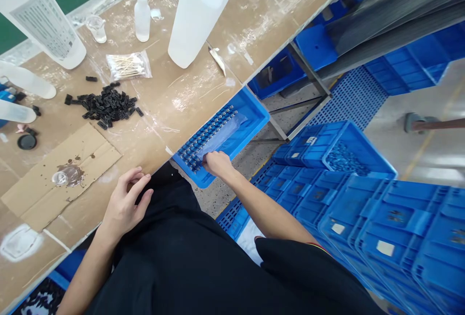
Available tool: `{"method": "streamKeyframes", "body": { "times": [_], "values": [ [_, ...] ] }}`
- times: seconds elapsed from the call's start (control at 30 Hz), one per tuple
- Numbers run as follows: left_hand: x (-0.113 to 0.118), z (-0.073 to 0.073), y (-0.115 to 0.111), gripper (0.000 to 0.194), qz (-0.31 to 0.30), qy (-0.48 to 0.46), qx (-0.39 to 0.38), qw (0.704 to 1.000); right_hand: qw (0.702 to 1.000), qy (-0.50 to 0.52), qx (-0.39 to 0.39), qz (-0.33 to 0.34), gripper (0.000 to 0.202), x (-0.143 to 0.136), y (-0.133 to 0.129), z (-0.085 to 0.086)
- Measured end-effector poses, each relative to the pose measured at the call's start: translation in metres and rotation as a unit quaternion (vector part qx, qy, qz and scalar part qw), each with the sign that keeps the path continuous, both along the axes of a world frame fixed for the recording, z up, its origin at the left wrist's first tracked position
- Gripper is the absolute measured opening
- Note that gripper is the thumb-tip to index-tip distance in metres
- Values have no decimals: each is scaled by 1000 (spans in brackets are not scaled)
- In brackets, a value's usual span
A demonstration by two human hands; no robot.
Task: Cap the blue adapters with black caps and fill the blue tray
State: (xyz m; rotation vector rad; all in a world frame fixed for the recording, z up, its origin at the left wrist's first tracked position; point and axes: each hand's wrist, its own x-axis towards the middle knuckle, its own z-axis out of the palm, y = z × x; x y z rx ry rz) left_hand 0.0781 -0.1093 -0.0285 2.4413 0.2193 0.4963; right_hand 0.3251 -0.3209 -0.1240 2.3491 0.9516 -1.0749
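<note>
My left hand [125,203] rests at the table's front edge with its fingers loosely bent and apart, holding nothing. My right hand [218,165] reaches into a blue tray [254,114] below the table edge. Its fingers are closed at the near end of the tray, and whatever they pinch is hidden. Rows of small parts with metallic tops [207,135] line the tray beside a clear plastic sheet [227,133]. On the table lies a pile of small black plastic pieces [111,104]. A cardboard piece [98,152] holds a small clear cup [60,178] in a wet patch.
Large white bottles [199,14], a small dropper bottle [142,17], a bag of cotton swabs [127,65] and a small tube [218,61] stand or lie on the table [174,135]. Stacked blue crates [392,223] fill the floor at right. A metal table leg [278,128] stands behind the tray.
</note>
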Motion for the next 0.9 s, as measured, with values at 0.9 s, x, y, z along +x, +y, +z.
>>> {"method": "streamKeyframes", "body": {
  "times": [0.9],
  "values": [
    [-9,-5,-1,37,-17,30,-9,999,993,43,-100,38,43,11,14,-18]
  ]
}}
